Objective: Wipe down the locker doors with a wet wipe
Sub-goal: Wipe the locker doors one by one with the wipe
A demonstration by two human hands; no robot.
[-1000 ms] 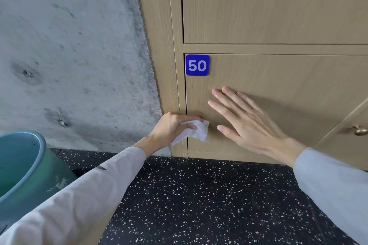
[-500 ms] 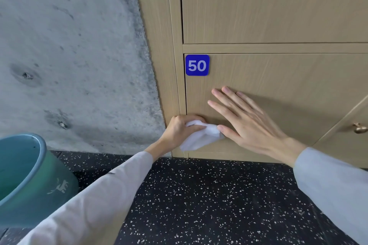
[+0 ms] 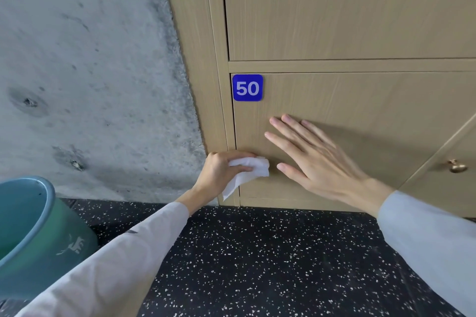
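Currently your left hand (image 3: 221, 170) grips the wipe (image 3: 251, 166) against door 50 (image 3: 360, 116) at its lower left edge; your right hand (image 3: 316, 159) lies flat, fingers straight, on the door.

My left hand (image 3: 219, 171) hides part of the wipe (image 3: 248, 171). The bucket (image 3: 38, 234) gets cut off at the left edge, and door 50 (image 3: 360, 116) runs off the right.

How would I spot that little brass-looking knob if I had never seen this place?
Start at the wall of pale wooden lockers and find the door with the blue number plate reading 50. Look right, past the right hand laid flat on that door, to the neighbouring door. The knob is the only shiny golden, rounded thing on the wood.
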